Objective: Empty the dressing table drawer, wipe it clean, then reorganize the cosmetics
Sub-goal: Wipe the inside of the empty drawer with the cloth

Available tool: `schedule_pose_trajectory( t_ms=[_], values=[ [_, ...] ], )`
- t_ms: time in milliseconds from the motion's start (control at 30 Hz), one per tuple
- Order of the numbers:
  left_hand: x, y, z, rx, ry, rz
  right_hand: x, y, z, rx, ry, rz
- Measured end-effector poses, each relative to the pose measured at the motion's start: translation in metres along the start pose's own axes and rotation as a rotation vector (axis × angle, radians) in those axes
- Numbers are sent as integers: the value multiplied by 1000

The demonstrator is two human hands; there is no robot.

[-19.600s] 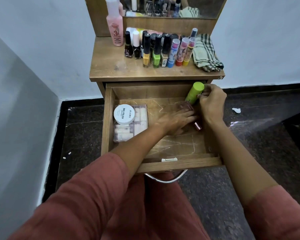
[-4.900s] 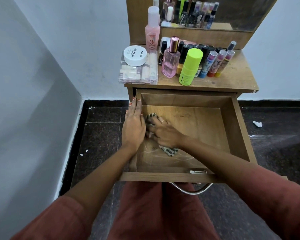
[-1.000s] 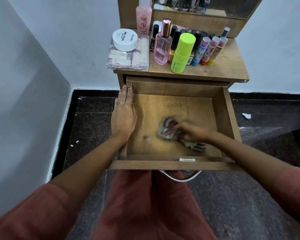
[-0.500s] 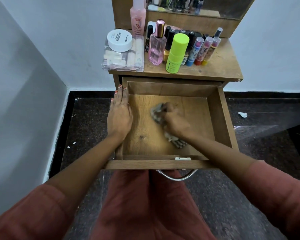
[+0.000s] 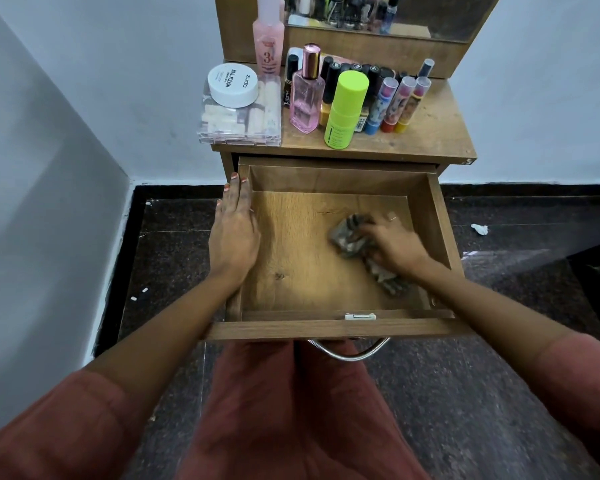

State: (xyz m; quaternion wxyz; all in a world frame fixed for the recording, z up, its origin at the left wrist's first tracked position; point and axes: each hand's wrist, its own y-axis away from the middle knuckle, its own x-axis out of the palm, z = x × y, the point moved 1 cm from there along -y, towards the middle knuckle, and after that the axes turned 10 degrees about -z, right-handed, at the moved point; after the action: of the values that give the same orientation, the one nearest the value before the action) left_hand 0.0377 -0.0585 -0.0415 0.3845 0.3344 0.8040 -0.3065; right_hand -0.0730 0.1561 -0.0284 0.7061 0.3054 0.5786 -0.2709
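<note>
Drawer (image 5: 291, 330) is pulled out below the tabletop (image 5: 430, 133) in the head view, with nothing in it but the cloth. Your right hand (image 5: 394, 245) presses a bunched checked cloth (image 5: 347, 233) onto the drawer floor near the right wall, fingers curled over it in a grip. Your left hand (image 5: 234, 233) lies flat along the left wall's rim, fingers straight, holding nothing. The cosmetics sit on the tabletop: a green bottle (image 5: 345, 110), a pink perfume bottle (image 5: 305, 95) and a clear box (image 5: 239, 128) with a white jar (image 5: 232, 84) on top. To wipe well, brace with the left hand, use overlapping strokes, and work the cloth into the back corners and along each wall.
</note>
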Motion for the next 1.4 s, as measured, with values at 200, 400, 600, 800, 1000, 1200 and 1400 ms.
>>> schedule_pose_trajectory(
  t_ms=[200, 400, 600, 800, 1000, 1200, 1400],
  values=[
    [-1, 0, 0, 1, 1, -5, -3, -11, -22, 242, 91, -75],
    [0, 1, -1, 4, 0, -5, 3, 6, 5, 149, -15, 49],
    [-2, 1, -2, 0, -11, 1, 10, 20, 66, -171, -133, 179],
    [-2, 1, -3, 2, -19, -5, 12, 15, 101, -313, -181, 300],
    [-3, 2, -3, -2, -8, -6, -1, 32, 43, -167, -230, 363],
    [-2, 3, -2, -8, 15, -3, -10, 34, -10, -34, 2, 470],
    [-3, 4, -2, -9, 19, 0, -11, 6, -19, -14, 34, 243]
  ],
)
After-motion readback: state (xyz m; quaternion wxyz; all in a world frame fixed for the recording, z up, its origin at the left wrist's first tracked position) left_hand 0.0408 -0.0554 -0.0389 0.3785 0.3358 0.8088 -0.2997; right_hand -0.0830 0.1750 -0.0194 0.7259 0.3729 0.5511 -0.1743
